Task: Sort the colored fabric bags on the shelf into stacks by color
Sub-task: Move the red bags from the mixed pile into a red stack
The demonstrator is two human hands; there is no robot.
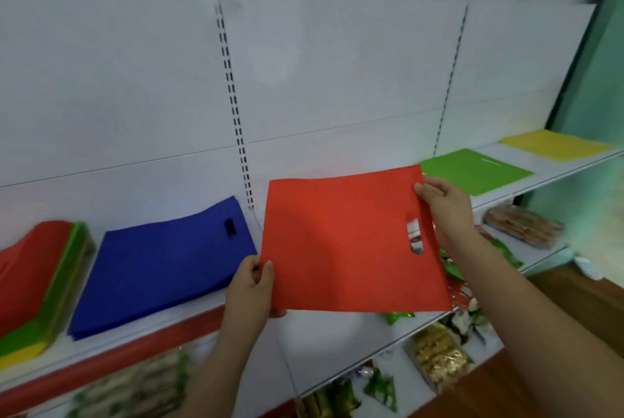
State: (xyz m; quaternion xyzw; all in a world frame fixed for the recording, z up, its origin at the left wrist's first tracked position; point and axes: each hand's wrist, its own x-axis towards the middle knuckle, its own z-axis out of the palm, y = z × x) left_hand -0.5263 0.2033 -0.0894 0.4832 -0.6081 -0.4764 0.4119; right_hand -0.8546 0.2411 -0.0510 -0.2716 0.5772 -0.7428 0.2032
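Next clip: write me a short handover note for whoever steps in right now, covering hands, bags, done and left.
Left hand pinches the red bag at its lower left corner; right hand grips its right edge. The bag is held above the shelf.
Done: blue stack, green bag and yellow bag laid out separately.
Left: place this red bag, then sort the mixed pile at far left.

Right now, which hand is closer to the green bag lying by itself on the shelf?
The right hand. It grips the red bag's right edge, just left of and below the green bag. The left hand pinches the red bag's lower left corner, much farther away, beside the blue stack.
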